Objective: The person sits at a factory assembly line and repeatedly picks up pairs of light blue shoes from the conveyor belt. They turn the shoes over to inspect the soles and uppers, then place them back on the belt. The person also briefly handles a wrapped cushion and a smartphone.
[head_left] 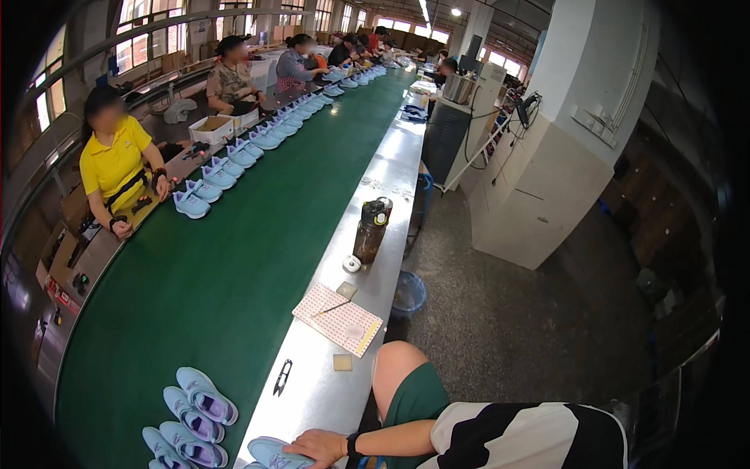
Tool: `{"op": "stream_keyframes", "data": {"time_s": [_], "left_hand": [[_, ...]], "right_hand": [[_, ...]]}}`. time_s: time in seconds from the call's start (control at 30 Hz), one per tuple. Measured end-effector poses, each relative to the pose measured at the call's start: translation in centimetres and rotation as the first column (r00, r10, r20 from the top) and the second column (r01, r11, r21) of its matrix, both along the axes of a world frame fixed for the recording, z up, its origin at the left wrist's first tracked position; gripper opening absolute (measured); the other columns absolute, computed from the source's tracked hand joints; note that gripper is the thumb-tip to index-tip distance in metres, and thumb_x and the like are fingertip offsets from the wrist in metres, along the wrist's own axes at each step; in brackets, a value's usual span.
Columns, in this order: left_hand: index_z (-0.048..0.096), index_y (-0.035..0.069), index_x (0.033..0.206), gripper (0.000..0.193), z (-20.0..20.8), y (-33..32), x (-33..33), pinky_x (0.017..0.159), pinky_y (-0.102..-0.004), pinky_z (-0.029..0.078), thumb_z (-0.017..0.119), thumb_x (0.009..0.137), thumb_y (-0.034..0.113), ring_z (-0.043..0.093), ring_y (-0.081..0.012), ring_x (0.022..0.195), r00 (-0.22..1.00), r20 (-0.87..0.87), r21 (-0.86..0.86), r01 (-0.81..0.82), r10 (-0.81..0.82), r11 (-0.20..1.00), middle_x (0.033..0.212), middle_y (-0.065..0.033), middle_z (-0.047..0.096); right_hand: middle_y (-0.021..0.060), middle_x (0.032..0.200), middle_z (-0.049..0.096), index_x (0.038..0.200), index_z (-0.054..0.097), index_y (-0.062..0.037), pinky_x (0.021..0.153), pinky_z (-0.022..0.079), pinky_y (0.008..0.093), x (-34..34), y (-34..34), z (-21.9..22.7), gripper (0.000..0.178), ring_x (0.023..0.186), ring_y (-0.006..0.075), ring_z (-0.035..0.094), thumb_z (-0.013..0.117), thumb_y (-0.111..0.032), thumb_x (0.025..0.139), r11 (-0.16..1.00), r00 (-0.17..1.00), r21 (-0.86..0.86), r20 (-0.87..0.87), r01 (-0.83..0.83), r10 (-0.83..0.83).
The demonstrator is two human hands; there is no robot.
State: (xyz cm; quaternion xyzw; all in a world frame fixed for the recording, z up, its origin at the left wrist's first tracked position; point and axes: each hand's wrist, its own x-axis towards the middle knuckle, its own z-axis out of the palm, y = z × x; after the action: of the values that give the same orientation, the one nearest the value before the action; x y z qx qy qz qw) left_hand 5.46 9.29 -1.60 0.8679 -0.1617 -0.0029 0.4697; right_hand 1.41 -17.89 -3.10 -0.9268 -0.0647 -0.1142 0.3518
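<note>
Well, the right hand (316, 448) rests on a blue shoe (267, 451) on the metal desk (314, 395) beside the green belt (211, 289); I cannot tell whether it grips, nor the unseen left hand's state

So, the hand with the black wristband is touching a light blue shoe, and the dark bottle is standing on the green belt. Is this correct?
Not quite: the head view shows the dark bottle standing on the metal ledge beside the green belt. The hand with the black wristband is indeed touching a light blue shoe.
</note>
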Motion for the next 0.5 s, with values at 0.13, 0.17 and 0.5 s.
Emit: {"op": "stream_keyframes", "data": {"time_s": [0.13, 0.17, 0.5], "left_hand": [[0.046, -0.009, 0.129, 0.087, 0.20, -0.04, 0.09, 0.100, -0.0508, 0.038, 0.054, 0.086, 0.066, 0.050, -0.0459, 0.114, 1.000, -0.011, -0.004, 0.009, -0.009, 1.000, 0.122, -0.0310, 0.053], [0.046, -0.009, 0.129, 0.087, 0.25, -0.05, 0.11, 0.100, -0.0508, 0.038, 0.054, 0.086, 0.066, 0.050, -0.0459, 0.114, 1.000, -0.014, -0.003, 0.012, -0.012, 1.000, 0.122, -0.0309, 0.053], [0.046, -0.010, 0.129, 0.089, 0.11, 0.03, 0.69, 0.101, -0.0509, 0.037, 0.050, 0.087, 0.068, 0.049, -0.0460, 0.114, 1.000, 0.002, 0.029, 0.004, -0.004, 1.000, 0.122, -0.0313, 0.052]], "right_hand": [[0.0200, 0.092, 0.066, 0.126, 0.055, 0.0008, 0.070, 0.051, 0.0444, 0.10, 0.04, 0.02, 0.082, 0.080, 0.0372, 0.064, 0.068, -0.060, 0.073, 1.000, 1.000, 0.011, -0.005, -0.005, 0.005], [0.0199, 0.091, 0.066, 0.126, 0.055, 0.0007, 0.070, 0.051, 0.0444, 0.12, 0.06, 0.04, 0.081, 0.080, 0.0371, 0.064, 0.068, -0.060, 0.073, 1.000, 1.000, 0.005, 0.001, -0.004, 0.004], [0.0208, 0.086, 0.066, 0.125, 0.055, 0.0009, 0.065, 0.051, 0.0449, 0.74, 0.32, 0.29, 0.079, 0.075, 0.0378, 0.064, 0.069, -0.057, 0.073, 1.000, 1.000, 0.028, 0.004, 0.003, -0.003]]}}
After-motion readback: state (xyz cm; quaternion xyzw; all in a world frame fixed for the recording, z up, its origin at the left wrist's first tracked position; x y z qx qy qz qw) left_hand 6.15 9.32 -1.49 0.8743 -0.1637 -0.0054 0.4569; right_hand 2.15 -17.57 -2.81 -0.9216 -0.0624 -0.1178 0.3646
